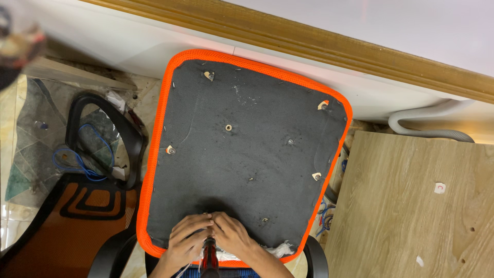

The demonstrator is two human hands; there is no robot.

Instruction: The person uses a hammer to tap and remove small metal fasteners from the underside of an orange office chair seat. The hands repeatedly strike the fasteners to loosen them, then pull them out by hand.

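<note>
An upturned chair seat (242, 149) lies in front of me, its black fabric underside ringed by an orange mesh edge, with several bolt holes showing. My left hand (188, 238) and my right hand (232, 236) meet at the seat's near edge, fingertips pressed together on the black fabric. Between them stands a screwdriver (209, 257) with a red and black handle, its tip hidden under my fingers. Which hand grips the handle I cannot tell. Torn white padding (280, 250) sticks out at the near edge, right of my right hand.
A black chair armrest (110, 123) and an orange-and-black chair back (77, 216) lie on the tiled floor at left, with blue wire (77, 159). A wooden board (411, 206) lies at right, a grey corrugated hose (427, 123) behind it. A wooden-trimmed wall runs along the top.
</note>
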